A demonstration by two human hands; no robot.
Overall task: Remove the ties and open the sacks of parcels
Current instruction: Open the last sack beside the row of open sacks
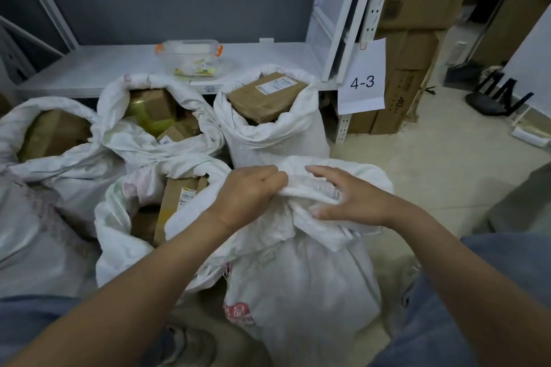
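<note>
Shelf bay, right-hand floor corner
White shelf (pixel 104 68) carries a clear plastic container (pixel 190 58) with orange clips; paper sign (pixel 362 80) "4-3" hangs on the upright; cardboard boxes (pixel 417 39) stacked beside; black router (pixel 495 98) on pale floor (pixel 432 164).

My only camera sits on my head, facing forward and down, close over my left hand (pixel 247 197) and right hand (pixel 354 202) on the sack (pixel 298 277); its wide lens probably bows the shelf (pixel 89 68) ahead.
</note>
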